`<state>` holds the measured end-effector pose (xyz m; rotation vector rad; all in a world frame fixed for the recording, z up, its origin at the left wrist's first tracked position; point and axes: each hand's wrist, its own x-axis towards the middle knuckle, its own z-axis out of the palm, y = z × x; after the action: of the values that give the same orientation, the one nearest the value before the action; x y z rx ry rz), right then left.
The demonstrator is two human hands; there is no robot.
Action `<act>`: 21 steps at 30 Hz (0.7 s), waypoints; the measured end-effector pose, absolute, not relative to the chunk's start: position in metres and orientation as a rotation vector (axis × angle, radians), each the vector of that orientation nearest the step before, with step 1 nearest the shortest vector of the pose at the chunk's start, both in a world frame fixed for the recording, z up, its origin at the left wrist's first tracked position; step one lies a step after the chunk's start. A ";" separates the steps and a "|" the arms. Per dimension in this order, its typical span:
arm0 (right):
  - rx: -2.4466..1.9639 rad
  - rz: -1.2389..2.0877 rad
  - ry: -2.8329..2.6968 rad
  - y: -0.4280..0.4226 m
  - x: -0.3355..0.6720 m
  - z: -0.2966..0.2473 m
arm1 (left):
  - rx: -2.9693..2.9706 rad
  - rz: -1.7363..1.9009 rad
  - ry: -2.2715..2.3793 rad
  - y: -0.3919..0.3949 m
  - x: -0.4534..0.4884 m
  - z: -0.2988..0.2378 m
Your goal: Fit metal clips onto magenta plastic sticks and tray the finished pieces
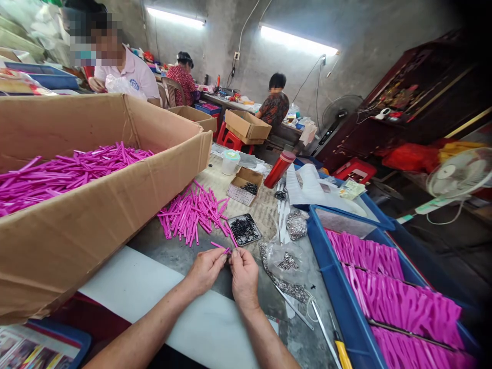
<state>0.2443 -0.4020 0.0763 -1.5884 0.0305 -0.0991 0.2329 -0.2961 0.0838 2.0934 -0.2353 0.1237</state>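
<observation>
My left hand [205, 271] is closed in a pinch on a thin magenta plastic stick [218, 245] above the worktable. Close beside it, my right hand [245, 279] has thumb and fingers pressed together, with another magenta stick [232, 237] at its fingertips. The fingertips of both hands nearly meet, and any small part between them is too small to make out. Just beyond lies a loose pile of magenta sticks [192, 212]. A small tray of black parts [244, 229] sits right past my right fingertips.
A large cardboard box [154, 177] of magenta sticks stands left. To the right, a blue crate [325, 277] holds rows of magenta pieces. A red bottle [280, 169], a small carton [235, 190], bagged metal parts [288, 260] and a yellow-handled screwdriver [342, 352] lie around. Several people sit behind.
</observation>
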 end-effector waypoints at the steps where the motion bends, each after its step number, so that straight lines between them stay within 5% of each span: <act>1: -1.573 -0.096 0.036 -0.402 0.245 0.076 | 2.097 0.124 -0.232 -0.296 0.233 0.084; 21: -1.753 -0.100 -0.069 -0.429 0.234 0.094 | 2.094 0.115 -0.222 -0.296 0.233 0.086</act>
<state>0.2337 -0.4285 0.0941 -1.7532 -0.0691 -0.1000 0.2331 -0.2960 0.0862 2.0943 -0.2217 0.1145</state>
